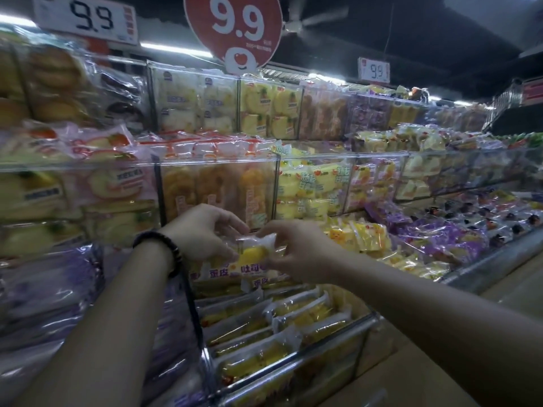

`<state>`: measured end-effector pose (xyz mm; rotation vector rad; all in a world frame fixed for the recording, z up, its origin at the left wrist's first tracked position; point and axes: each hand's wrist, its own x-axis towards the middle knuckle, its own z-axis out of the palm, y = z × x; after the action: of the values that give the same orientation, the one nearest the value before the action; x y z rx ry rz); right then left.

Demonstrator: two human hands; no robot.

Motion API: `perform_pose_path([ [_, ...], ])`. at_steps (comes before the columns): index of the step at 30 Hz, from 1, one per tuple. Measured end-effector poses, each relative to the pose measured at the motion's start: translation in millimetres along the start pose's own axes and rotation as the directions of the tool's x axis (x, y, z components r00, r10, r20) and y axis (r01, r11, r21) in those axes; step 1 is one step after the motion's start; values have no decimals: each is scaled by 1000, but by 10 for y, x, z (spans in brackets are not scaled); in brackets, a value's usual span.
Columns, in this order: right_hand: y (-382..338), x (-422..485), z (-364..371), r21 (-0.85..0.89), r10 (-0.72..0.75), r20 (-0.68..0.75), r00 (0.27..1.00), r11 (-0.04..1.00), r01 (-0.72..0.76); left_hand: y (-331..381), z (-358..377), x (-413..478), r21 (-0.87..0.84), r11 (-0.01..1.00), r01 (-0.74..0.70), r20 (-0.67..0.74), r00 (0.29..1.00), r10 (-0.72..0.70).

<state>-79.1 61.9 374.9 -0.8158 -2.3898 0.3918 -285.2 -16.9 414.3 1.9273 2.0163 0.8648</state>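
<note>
A small clear-wrapped yellow cake packet (254,249) hangs between both hands at the middle of the view, above a shelf bin. My left hand (202,230) pinches its left end with thumb and fingers; a dark bead bracelet (160,240) circles that wrist. My right hand (296,248) pinches the packet's right end. Just below lie more packets of the same kind (282,315) in a row, some with purple lettering on white.
Clear plastic bins of packaged breads and cakes (217,183) fill the tiered shelves ahead. A chrome rail (293,365) edges the lowest bin. Purple-wrapped packets (446,233) lie to the right. A round red 9.9 price sign (235,27) hangs overhead. The aisle floor (411,377) runs lower right.
</note>
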Motion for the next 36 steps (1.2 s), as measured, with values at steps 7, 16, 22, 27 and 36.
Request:
perform_pose_path([
  [7, 0, 48, 454, -22, -3, -32, 999, 1000, 3, -81, 71, 30, 260, 959, 108, 27, 993, -119],
  [16, -53, 101, 471, -18, 43, 20, 999, 999, -43, -76, 183, 60, 360, 925, 121, -43, 993, -114],
  [22, 17, -211, 171, 7, 97, -3, 995, 995, -96, 51, 245, 54, 320, 947, 21, -103, 995, 13],
  [27, 31, -715, -202, 65, 120, -41, 992, 991, -117, 428, 363, -158, 210, 970, -122, -136, 979, 152],
  [36, 244, -1774, -583, 165, 122, -21, 992, 979, -117, 1161, 1282, -1127, -146, 958, -246, 206, 940, 273],
])
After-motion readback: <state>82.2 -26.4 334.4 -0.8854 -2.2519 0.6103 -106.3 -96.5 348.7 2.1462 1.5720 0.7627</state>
